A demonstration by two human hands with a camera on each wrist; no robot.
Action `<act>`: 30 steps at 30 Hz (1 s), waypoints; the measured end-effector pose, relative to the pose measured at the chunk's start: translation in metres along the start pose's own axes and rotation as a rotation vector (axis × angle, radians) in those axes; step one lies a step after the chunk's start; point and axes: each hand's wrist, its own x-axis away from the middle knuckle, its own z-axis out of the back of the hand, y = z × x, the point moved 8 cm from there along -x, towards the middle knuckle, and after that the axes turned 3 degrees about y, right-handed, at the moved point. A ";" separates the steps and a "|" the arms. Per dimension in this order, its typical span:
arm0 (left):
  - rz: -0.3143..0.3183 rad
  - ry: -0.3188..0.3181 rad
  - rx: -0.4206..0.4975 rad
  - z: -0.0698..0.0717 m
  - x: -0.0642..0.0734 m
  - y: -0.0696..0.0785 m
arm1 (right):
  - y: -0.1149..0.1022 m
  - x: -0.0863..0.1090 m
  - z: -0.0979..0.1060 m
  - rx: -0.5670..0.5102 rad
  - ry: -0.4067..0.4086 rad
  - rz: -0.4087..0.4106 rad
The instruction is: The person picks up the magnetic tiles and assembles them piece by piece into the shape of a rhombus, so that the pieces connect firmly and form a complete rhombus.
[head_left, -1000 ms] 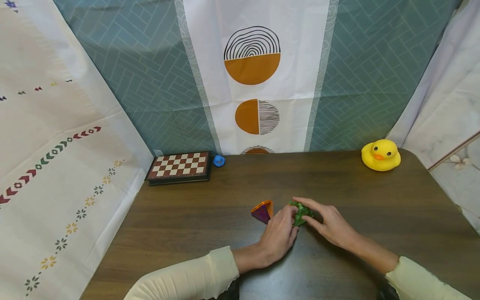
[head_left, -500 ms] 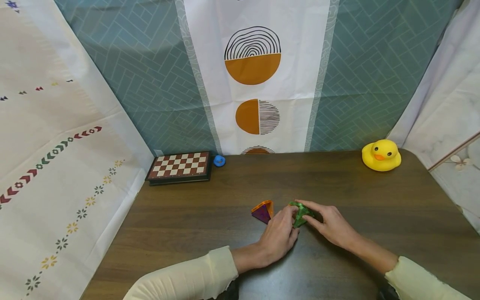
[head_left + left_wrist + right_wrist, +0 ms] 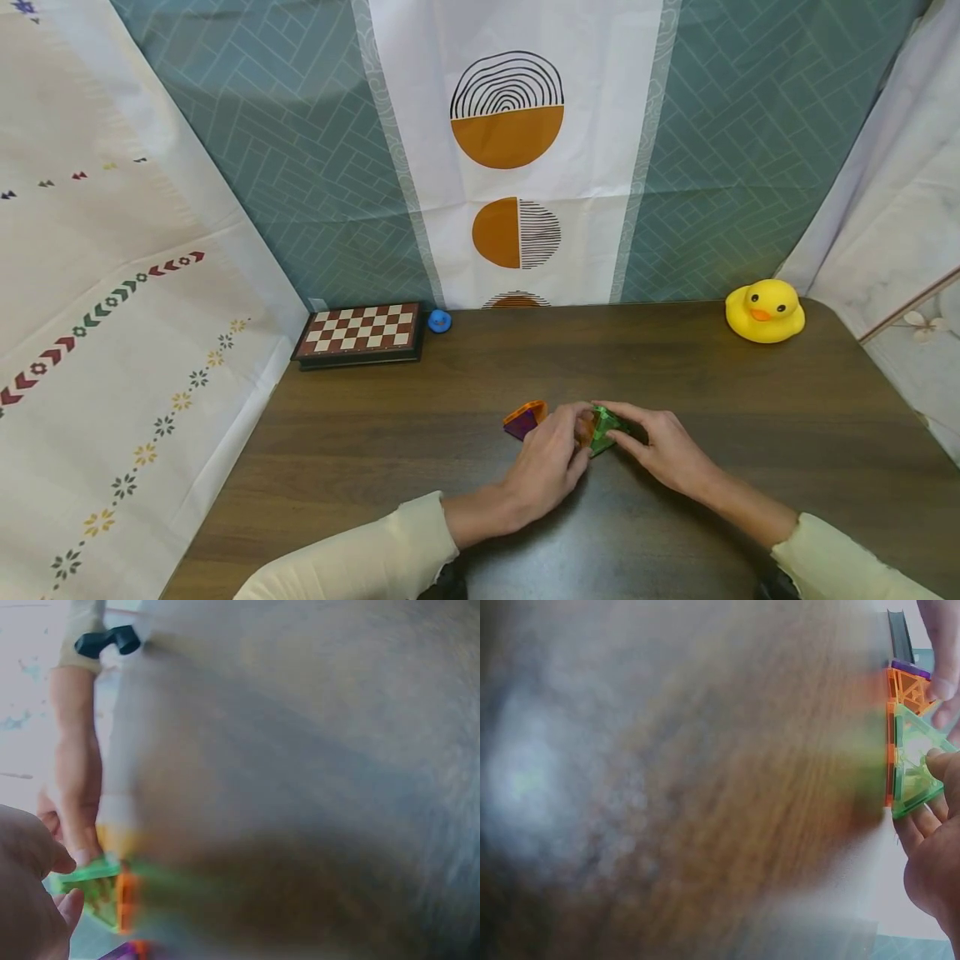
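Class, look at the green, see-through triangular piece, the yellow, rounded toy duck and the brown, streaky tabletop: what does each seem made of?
Green triangular piece: probably glossy plastic; its panel is translucent.
Yellow toy duck: likely smooth vinyl or rubber, judging by even colour and soft highlights.
Brown tabletop: wood or printed laminate, hard to say which; streaky grain, slight sheen.

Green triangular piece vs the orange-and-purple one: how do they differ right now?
Colour: the green triangular piece is green, with orange against it; the orange-and-purple piece shows no green.
Hold: the right hand pinches the green triangular piece; the orange-and-purple piece lies outside that grip.
Position: green is farther right, orange-and-purple left.
Shared: both have triangular faces.
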 end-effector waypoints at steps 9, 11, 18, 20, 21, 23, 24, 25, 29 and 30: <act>-0.074 0.024 -0.044 0.044 -0.010 -0.005 | -0.001 0.001 0.003 0.010 0.003 0.018; -0.088 0.033 -0.028 0.053 -0.012 -0.012 | -0.001 0.001 0.004 0.010 0.008 0.021; -0.054 -0.051 0.012 0.067 -0.010 -0.051 | 0.001 0.002 0.008 0.005 0.007 -0.009; -0.021 -0.090 0.021 0.067 -0.006 -0.064 | 0.001 0.002 0.010 0.006 0.015 -0.008; -0.004 -0.108 0.024 0.067 -0.005 -0.070 | 0.002 0.002 0.011 0.004 0.019 -0.008; 0.021 -0.140 0.040 0.067 -0.001 -0.080 | 0.002 0.002 0.012 0.001 0.027 -0.006; 0.031 -0.152 0.046 0.067 0.001 -0.084 | 0.002 0.002 0.013 -0.001 0.031 -0.007; 0.041 -0.164 0.050 0.067 0.004 -0.089 | 0.002 0.002 0.013 -0.003 0.034 -0.007; 0.073 -0.193 0.070 0.064 0.012 -0.102 | 0.002 0.003 0.014 -0.022 0.042 -0.013; 0.080 -0.200 0.075 0.063 0.013 -0.105 | 0.003 0.003 0.015 -0.026 0.044 -0.016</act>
